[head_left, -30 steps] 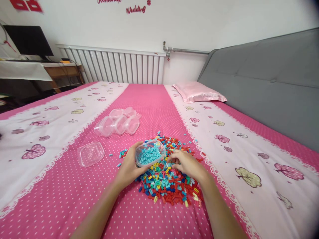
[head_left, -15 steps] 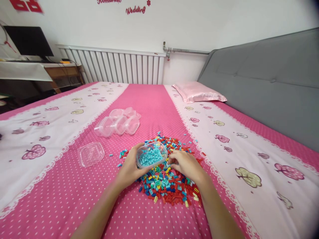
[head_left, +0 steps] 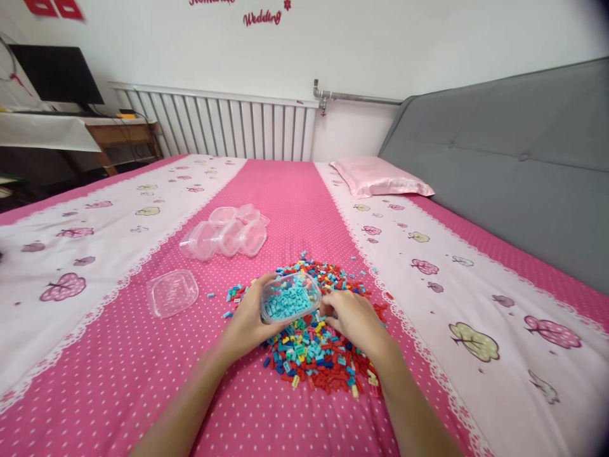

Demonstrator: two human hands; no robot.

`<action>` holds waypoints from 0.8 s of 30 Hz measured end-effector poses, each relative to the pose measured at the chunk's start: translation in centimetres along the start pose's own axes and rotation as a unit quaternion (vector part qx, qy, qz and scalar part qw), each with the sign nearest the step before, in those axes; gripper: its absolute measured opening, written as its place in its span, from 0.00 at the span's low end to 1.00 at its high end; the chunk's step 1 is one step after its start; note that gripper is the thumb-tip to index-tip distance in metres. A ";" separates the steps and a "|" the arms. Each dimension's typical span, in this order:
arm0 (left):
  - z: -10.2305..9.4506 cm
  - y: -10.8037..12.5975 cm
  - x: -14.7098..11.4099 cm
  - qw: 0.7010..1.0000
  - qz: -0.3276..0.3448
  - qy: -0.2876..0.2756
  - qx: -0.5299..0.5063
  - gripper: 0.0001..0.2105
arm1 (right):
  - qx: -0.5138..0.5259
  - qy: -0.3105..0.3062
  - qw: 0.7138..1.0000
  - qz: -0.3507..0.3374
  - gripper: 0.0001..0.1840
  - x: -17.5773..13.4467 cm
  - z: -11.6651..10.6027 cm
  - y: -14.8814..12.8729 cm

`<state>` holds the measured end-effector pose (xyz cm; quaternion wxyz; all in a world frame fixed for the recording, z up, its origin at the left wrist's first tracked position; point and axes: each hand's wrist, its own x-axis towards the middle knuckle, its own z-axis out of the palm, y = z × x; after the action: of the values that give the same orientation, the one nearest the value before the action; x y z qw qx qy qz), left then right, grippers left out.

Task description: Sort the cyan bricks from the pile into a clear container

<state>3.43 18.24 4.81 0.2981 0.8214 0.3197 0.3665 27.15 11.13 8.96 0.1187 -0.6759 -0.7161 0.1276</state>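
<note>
My left hand (head_left: pixel 248 322) grips a clear plastic container (head_left: pixel 308 310) by its left side, fingers behind and thumb along the near edge. The container is tilted toward me, with light blue building bricks (head_left: pixel 288 301) inside. Beneath and around it spreads a heap of small mixed bricks (head_left: pixel 328 365) in red, blue, yellow, green and turquoise. Close to the container's right rim, my right hand (head_left: pixel 354 319) is over the heap with fingers curled and closed. Whatever its fingertips hold is hidden.
A clear lid (head_left: pixel 172 293) lies flat on the pink bedspread (head_left: pixel 285 197) to the left. Several clear containers (head_left: pixel 231 236) are grouped beyond it. A pink pillow (head_left: pixel 378 176) rests near the grey headboard (head_left: pixel 514 136); a white radiator (head_left: pixel 223 120) stands behind the bed.
The view has shifted very slightly. My right hand has barely moved and stays by the container's right rim; my left hand still holds the container.
</note>
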 end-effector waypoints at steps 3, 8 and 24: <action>0.0 -0.2 0.0 1.000 0.000 -0.003 -0.005 0.36 | 0.014 -0.001 1.000 0.001 0.11 0.0 0.0 -0.1; 0.0 -0.3 -0.1 1.000 -0.007 0.000 -0.009 0.36 | 0.037 0.011 0.999 -0.006 0.11 0.2 0.4 0.2; 0.0 -0.3 -0.1 1.000 -0.017 0.012 0.008 0.37 | 0.143 0.004 0.989 -0.028 0.08 1.1 0.8 2.0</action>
<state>3.25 18.35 4.57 0.2941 0.8137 0.3403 0.3681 28.66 12.32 7.53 0.2204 -0.6326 -0.7085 0.2221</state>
